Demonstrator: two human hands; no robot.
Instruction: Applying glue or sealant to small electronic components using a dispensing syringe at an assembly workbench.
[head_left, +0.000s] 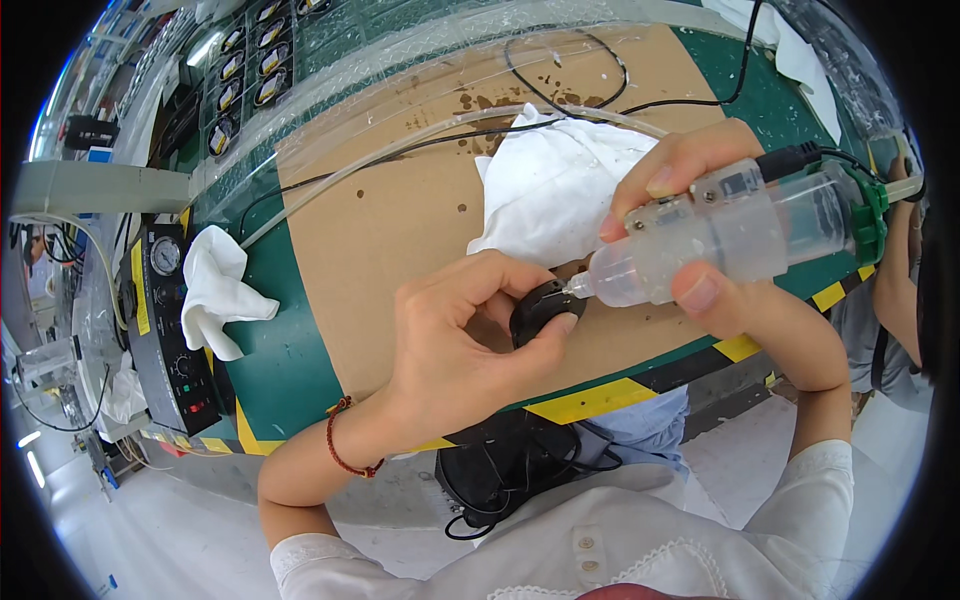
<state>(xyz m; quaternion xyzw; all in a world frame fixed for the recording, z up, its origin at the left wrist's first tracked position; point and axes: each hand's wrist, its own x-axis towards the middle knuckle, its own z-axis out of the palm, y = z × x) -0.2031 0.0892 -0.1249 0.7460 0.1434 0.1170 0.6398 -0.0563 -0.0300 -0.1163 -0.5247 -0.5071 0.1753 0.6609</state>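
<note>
My left hand [465, 345] pinches a small round black part [540, 308] between thumb and fingers, above the cardboard. In my right hand [690, 220] is a translucent glue dispensing syringe [690, 250], held nearly level with its nozzle pointing left. The thin nozzle tip meets the edge of the black part, though I cannot make out whether any fluid comes out. A green cap [868, 215] closes the syringe's back end, where a tube and a black cable join. Behind both hands lies a crumpled white cloth [555, 180].
Brown cardboard [385, 260] with dark spots covers part of the green table mat [285, 340]. A black control box with a gauge [170, 320] stands left, beside another white cloth [222, 290]. A clear hose and black cable [690, 102] cross the back. Trays of small black parts [270, 58] sit far left.
</note>
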